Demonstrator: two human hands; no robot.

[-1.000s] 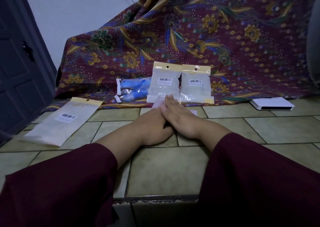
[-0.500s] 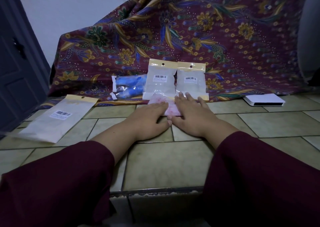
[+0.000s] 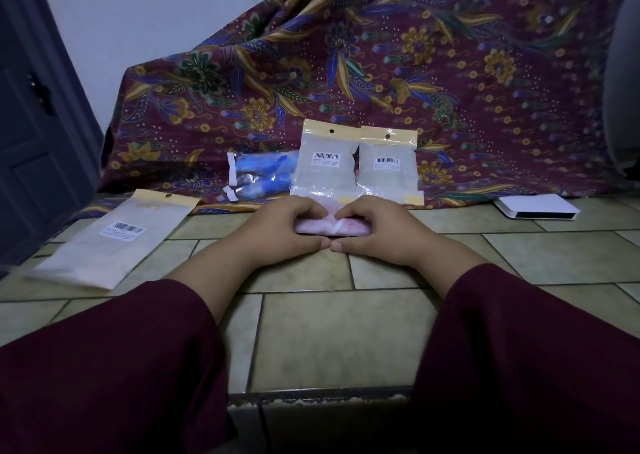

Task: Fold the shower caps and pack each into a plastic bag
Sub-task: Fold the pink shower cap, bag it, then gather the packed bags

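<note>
Risk: we grip the pink cap (image 3: 330, 226) with left hand (image 3: 285, 227) and right hand (image 3: 375, 230) curled on it; slack fingers, fold springs open near bag (image 3: 114, 239).

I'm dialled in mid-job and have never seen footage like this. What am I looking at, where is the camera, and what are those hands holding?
There is no machine here: a person in dark red sleeves works with bare hands. The single picture comes from a camera worn on the head, looking forward and down.

The left hand and right hand grip a pink shower cap, folded small, against the tiled floor, thumbs nearly touching in front of it.

Behind the hands, two plastic bags with barcode labels lean on a patterned cloth. Beside them lie blue packets. A flat bag lies to the left, and a white box to the right.
</note>
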